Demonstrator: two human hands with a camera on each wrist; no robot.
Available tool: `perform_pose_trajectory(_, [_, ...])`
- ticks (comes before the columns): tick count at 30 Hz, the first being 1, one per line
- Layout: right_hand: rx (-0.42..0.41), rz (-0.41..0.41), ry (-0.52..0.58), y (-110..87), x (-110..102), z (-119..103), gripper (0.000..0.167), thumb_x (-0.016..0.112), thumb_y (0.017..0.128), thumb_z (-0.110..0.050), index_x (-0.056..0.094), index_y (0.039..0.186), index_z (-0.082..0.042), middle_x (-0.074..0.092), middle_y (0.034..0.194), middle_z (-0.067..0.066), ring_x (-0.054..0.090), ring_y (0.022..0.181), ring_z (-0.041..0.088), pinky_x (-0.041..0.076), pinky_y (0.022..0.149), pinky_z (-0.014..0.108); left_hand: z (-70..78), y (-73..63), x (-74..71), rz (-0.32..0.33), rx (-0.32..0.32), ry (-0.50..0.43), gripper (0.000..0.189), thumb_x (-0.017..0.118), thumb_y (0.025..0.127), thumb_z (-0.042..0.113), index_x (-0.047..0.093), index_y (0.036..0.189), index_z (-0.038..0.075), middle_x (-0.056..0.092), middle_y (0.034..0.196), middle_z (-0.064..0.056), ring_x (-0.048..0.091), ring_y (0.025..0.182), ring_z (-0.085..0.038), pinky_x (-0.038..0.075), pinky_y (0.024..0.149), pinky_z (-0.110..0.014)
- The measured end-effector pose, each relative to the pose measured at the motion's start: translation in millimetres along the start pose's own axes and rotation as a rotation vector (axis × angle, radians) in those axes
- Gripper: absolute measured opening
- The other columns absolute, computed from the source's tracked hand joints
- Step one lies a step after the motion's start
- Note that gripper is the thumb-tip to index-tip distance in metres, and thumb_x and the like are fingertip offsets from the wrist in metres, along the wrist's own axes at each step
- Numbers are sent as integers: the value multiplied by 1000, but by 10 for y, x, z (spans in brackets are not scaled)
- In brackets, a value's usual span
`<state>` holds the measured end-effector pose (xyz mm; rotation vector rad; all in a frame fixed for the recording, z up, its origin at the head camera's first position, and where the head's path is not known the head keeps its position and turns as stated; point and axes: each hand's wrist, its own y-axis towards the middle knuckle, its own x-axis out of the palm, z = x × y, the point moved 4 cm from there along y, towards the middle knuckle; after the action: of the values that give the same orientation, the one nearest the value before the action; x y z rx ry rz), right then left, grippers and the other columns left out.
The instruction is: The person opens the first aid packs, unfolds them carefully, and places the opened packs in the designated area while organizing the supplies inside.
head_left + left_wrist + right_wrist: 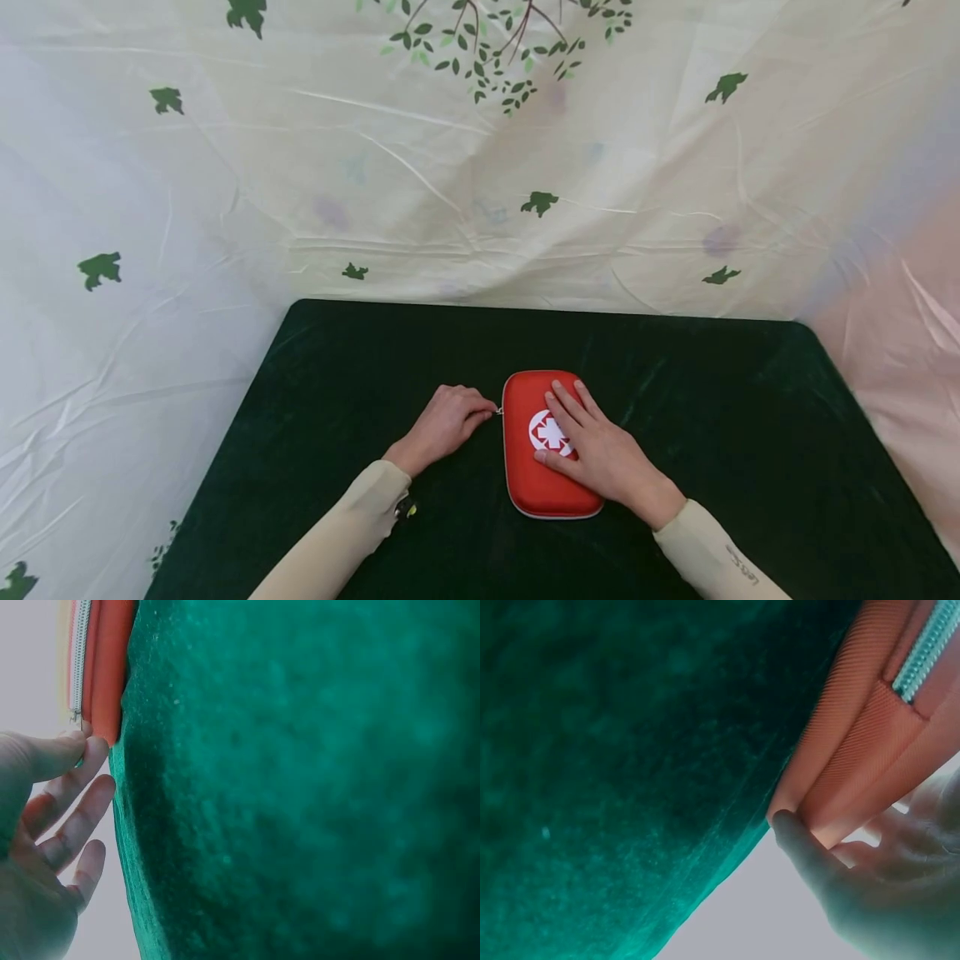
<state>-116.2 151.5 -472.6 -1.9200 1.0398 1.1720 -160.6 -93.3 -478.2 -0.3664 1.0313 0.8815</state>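
Dark green counter [712, 392] carries the red case [525, 475], lying flat approx. 5 o'clock of centre (head view). R hand [600, 450], case's 4 o'clock: fingers straight, slightly apart, resting on lid. L hand [450, 423], 10 o'clock: thumb + fingers clamped on zip pull [498, 411]. Prob. step: working zip; next calls for steady pull along edge, R bracing. Hidden: case's 3–4 o'clock edge, part of emblem [546, 437], most of pull.

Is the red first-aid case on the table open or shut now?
The first-aid case looks shut: visible zipper teeth appear joined, without gap. The left hand pinches the zipper pull.
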Motion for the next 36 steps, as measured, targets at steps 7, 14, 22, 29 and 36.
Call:
perform_pose_trajectory(7, [10,6,25,24,-48,14,97,51,94,-76,23,166,-17,17,173,1,6,159,34,45,110,55,-4,23,-3,6,3,-20,20,70,100,16,77,118,14,75,105,2,66,95,-13,51,98,-42])
perform_pose_trajectory(14, [8,12,44,13,-48,14,98,50,94,-77,24,166,-16,16,173,1,5,159,35,38,116,56,45,-6,0,5,7,-24,20,70,100,15,77,118,12,75,104,1,67,95,-14,52,96,-43])
perform_pose_trajectory(22, [6,58,59,-29,-54,-28,92,60,96,-66,28,164,-13,16,173,6,8,158,40,38,116,57,59,28,59,66,-45,-86,17,69,100,16,78,114,12,75,103,1,68,96,-15,50,98,-46])
perform_pose_trajectory(29, [-20,82,82,-89,-81,-42,91,69,93,-59,32,163,-13,16,173,9,13,155,46,43,110,60,26,79,72,75,-89,-96,18,69,101,16,78,115,11,76,105,0,67,95,-15,50,98,-45])
perform_pose_trajectory(36, [-41,71,117,-122,-66,-6,91,67,91,-65,37,162,-17,15,173,6,12,155,48,44,109,61,-14,177,60,82,-116,-79,17,69,100,15,78,115,11,76,107,-2,67,94,-15,50,98,-45])
